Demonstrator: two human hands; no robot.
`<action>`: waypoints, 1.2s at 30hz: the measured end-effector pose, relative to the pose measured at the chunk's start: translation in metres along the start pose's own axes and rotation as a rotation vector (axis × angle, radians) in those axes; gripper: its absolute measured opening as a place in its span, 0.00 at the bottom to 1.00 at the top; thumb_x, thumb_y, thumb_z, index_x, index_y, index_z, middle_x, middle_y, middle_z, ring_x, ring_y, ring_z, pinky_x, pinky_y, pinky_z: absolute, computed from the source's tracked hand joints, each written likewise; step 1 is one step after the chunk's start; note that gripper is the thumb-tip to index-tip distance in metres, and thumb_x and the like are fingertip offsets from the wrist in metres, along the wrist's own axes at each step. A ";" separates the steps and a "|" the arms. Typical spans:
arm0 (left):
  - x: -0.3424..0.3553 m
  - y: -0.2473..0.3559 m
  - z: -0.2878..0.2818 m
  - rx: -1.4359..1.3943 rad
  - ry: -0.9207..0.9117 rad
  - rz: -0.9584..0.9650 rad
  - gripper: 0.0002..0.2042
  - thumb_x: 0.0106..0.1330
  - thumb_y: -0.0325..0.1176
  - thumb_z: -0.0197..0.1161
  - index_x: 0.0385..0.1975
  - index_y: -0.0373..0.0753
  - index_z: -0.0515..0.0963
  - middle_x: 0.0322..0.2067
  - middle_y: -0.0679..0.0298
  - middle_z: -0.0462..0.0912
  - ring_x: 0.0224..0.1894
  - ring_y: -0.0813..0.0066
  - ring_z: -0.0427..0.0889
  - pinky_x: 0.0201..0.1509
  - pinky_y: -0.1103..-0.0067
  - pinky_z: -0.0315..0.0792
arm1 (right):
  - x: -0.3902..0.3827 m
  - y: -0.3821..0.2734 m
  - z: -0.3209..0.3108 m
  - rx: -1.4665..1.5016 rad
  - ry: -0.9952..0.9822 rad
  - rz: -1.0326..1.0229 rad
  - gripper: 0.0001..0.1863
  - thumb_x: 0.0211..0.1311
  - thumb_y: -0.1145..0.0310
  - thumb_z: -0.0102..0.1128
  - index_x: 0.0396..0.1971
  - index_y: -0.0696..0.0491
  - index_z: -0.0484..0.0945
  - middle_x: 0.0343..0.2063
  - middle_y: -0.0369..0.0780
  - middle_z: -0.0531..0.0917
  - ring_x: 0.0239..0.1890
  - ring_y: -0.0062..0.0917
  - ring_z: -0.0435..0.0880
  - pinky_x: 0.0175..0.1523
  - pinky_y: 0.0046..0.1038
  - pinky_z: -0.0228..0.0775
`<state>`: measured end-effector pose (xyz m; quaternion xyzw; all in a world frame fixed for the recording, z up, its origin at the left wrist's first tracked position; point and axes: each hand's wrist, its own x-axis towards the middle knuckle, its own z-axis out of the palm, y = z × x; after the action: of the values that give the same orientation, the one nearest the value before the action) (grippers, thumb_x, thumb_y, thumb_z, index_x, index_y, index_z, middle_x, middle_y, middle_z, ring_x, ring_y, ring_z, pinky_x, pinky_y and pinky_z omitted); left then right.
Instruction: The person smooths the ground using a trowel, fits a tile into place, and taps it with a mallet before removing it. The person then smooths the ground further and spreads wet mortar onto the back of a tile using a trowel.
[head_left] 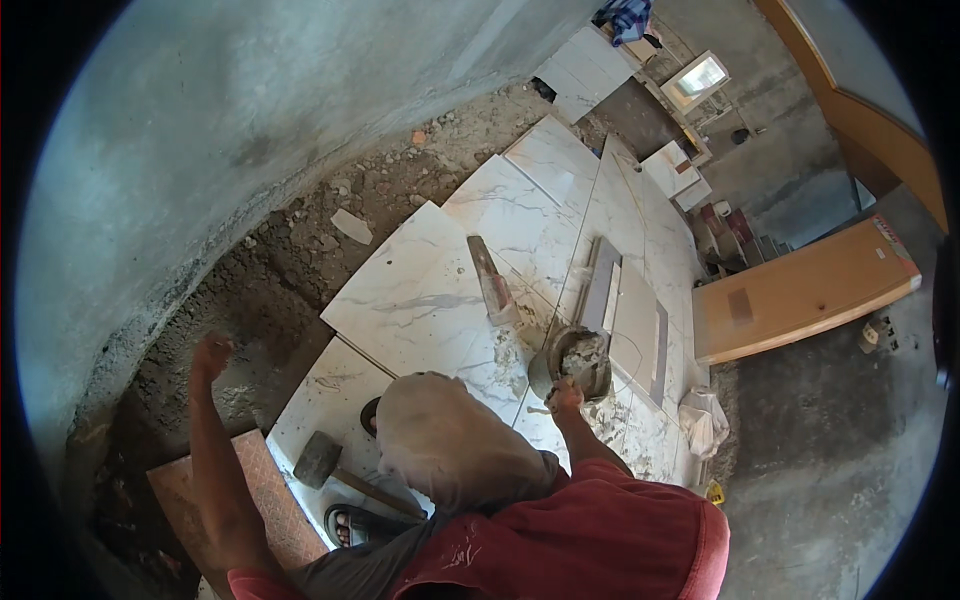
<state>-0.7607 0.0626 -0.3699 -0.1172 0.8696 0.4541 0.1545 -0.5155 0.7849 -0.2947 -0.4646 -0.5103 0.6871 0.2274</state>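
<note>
My left hand reaches out over a patch of wet grey mortar beside the wall. Its fingers are too small and unclear to read. My right hand is closed at the near rim of a round metal pan that holds grey mortar. Whether it grips the rim or a tool there, I cannot make out. Below my bent knee, a mallet with a dark head lies on the tiles near my sandalled foot. A mortar-smeared wooden float or board rests left of the pan.
White marbled tiles cover the floor ahead, bordered by rubble along the grey wall. Long flat bars lie beyond the pan. A plastic bag and an orange-brown door panel are at the right; a reddish board lies near left.
</note>
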 end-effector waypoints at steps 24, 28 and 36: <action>-0.033 0.200 -0.052 -0.456 -0.074 0.491 0.18 0.60 0.48 0.63 0.36 0.39 0.79 0.35 0.63 0.80 0.39 0.74 0.79 0.40 0.74 0.77 | -0.023 -0.059 -0.030 -0.540 -0.331 -0.338 0.34 0.50 0.72 0.55 0.61 0.54 0.61 0.45 0.42 0.75 0.34 0.29 0.77 0.35 0.31 0.71; -0.054 0.256 -0.042 -0.134 0.179 0.829 0.15 0.60 0.47 0.60 0.42 0.47 0.81 0.35 0.55 0.81 0.34 0.59 0.79 0.40 0.67 0.72 | -0.024 -0.053 0.013 -1.086 -0.674 -1.020 0.20 0.46 0.67 0.61 0.43 0.51 0.79 0.54 0.55 0.71 0.47 0.46 0.77 0.48 0.38 0.71; -0.220 0.423 -0.029 -0.077 0.180 1.482 0.12 0.53 0.42 0.59 0.26 0.38 0.76 0.23 0.53 0.78 0.26 0.59 0.77 0.31 0.67 0.71 | -0.151 -0.012 0.222 -1.212 -1.273 -1.057 0.24 0.47 0.66 0.61 0.49 0.48 0.74 0.54 0.55 0.71 0.48 0.48 0.77 0.50 0.38 0.71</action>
<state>-0.7077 0.2897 0.0474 0.4577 0.7134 0.4580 -0.2679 -0.6398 0.5617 -0.2117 0.2336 -0.9371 0.2449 -0.0848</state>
